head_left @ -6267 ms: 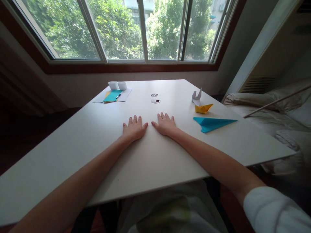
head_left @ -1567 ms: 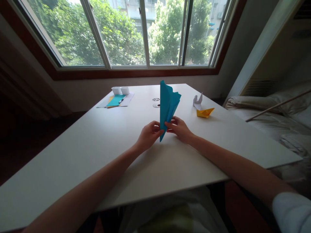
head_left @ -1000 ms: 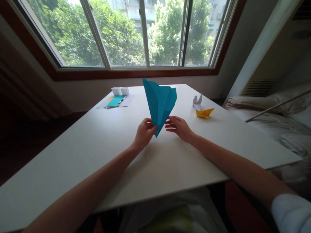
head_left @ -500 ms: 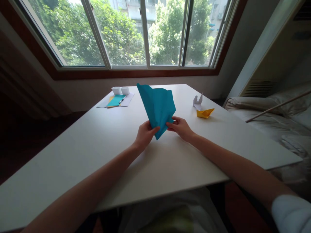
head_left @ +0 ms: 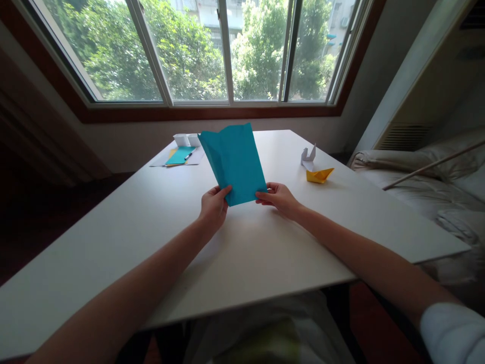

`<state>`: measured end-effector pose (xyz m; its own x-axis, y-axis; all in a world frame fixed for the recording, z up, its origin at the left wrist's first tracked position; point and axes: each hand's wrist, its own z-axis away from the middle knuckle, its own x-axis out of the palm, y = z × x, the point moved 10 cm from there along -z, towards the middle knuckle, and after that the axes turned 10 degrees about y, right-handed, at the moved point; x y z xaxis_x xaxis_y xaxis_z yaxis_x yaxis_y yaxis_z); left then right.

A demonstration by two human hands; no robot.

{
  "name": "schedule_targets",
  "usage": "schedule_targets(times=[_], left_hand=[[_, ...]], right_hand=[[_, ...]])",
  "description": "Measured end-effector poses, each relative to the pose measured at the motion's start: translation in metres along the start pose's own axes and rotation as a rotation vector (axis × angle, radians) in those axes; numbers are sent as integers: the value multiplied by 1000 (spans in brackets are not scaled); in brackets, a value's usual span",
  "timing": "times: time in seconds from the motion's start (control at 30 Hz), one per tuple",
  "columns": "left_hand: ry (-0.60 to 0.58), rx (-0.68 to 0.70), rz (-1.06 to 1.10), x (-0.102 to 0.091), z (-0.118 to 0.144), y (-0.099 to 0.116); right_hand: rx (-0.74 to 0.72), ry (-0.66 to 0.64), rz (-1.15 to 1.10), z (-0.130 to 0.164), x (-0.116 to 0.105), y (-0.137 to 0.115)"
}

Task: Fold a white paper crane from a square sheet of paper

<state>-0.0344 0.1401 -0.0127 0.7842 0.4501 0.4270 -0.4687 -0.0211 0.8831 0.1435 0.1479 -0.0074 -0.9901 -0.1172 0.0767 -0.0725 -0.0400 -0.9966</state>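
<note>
In the head view, I have the left hand [head_left: 214, 205] and right hand [head_left: 279, 198] pinching the creased blue paper [head_left: 243, 164] by its lower corners, left of the yellow paper boat [head_left: 319, 176]. The paper rises lengthwise from the fingers [head_left: 261, 195], right hand nearer the boat.

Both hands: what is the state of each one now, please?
Left hand: closed on the blue paper, near its lower left corner.
Right hand: pinching the blue paper's lower right corner.

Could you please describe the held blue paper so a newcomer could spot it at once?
Find the table before the window. Over it, the left hand and right hand grip the blue paper. Unlike the blue sheet lying by the pen, it is held up and creased.
</note>
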Motion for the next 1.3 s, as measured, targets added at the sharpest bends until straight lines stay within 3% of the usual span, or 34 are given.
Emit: schedule_targets(times=[0.2,0.47,0.57,0.73,0.8,0.87,1.0,1.07,1.13,1.2,1.3], left_hand=[[153,-4,-28,-17,-4,0],[106,60,-90,-15,-11,8],[86,133,-181,-17,-17,18],[-132,117,-485,-6,-20,14],[-252,90,-591,1,-17,5],[-344,179,-723,9,-13,5],[-436,649,-1022,26,-1,23],[-455,895,-1144,34,11,31],[-477,1059,-1247,41,23,32],[-569,1089,-1317,47,34,25],[-801,1029,-1366,55,51,4]], right_hand=[[-83,-196,149,10,20,-1],[-151,-342,275,16,30,-6],[-265,-208,350,7,8,-26],[-622,352,593,5,-59,-81],[-712,350,717,6,-60,-87],[-754,199,781,5,-48,-81],[-767,-150,866,6,-18,-53],[-756,-254,943,7,-9,-39],[-756,-274,1025,7,-7,-33],[-769,-230,1095,8,-7,-36],[-747,-193,1202,12,-6,-41]])
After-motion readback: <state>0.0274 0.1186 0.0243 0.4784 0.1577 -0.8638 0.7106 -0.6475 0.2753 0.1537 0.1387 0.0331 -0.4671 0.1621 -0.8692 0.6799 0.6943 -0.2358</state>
